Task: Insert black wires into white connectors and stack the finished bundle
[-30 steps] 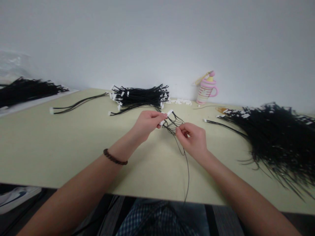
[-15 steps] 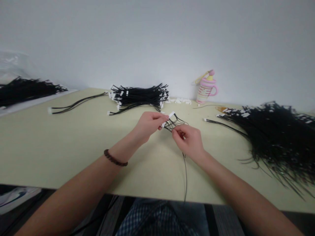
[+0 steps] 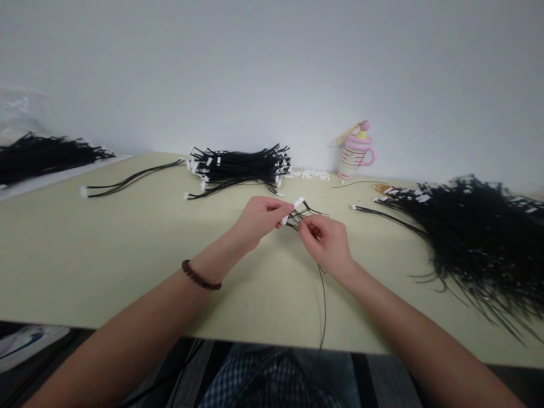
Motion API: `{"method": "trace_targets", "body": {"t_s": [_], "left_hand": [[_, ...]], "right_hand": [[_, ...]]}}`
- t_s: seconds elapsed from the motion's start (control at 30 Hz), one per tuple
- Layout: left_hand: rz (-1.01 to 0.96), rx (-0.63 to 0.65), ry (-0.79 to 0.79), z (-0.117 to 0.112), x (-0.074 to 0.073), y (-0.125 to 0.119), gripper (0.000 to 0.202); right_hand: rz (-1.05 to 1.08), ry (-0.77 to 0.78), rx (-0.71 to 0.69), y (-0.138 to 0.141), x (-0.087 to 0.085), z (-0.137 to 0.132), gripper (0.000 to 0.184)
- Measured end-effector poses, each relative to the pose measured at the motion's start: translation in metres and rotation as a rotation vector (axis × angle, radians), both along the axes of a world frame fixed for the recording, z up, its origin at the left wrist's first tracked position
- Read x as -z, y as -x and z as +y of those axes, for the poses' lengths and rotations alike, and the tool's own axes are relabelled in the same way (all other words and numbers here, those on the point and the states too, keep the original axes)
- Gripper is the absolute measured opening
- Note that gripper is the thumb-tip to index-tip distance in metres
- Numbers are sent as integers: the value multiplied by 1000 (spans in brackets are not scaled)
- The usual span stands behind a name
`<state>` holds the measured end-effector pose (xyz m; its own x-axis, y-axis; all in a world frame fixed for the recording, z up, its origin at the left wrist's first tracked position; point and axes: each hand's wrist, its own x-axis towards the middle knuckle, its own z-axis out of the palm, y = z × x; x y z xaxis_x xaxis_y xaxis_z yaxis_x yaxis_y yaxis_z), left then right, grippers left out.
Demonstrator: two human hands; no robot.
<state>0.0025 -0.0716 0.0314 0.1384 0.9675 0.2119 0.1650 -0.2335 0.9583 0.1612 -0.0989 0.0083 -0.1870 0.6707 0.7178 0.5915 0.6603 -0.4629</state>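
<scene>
1. Black wires (image 3: 313, 211) with a white connector (image 3: 300, 201) are over the middle of the table (image 3: 127, 255), between the person's two hands.
2. Left hand (image 3: 260, 220): thumb and fingers are pressed together on the white connector. The thumb covers part of it, so from here I can't tell whether it is one piece or two.
3. Right hand (image 3: 325, 241): thumb and fingers are pinched on the black wires, just beside the connector; which strand they grip is hidden.
4. One thin strand (image 3: 324, 306) trails below the right hand to the table's front edge.
5. Farther back, near the wall (image 3: 255, 73), lies a thick cable bundle (image 3: 242, 167) with white ends. Small white pieces (image 3: 312, 174) lie between it and a pink cup (image 3: 352, 161).
6. Off to the right spreads a big wire heap (image 3: 480, 243); a loose cable (image 3: 136, 177) lies well to the left.
7. A dark beaded bracelet (image 3: 199, 276) circles the left wrist.
</scene>
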Motion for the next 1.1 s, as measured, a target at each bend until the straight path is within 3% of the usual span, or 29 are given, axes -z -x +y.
{"method": "trace_targets", "body": {"t_s": [0.63,1.1], "left_hand": [[-127,-25,61,-7,-7,-4,26],[-166,3,72,-5,-4,-5,24]], "right_hand": [[-47,-119,-9,-4,-5,0,17],[-62,-110,14,-5,-4,0,19]]}}
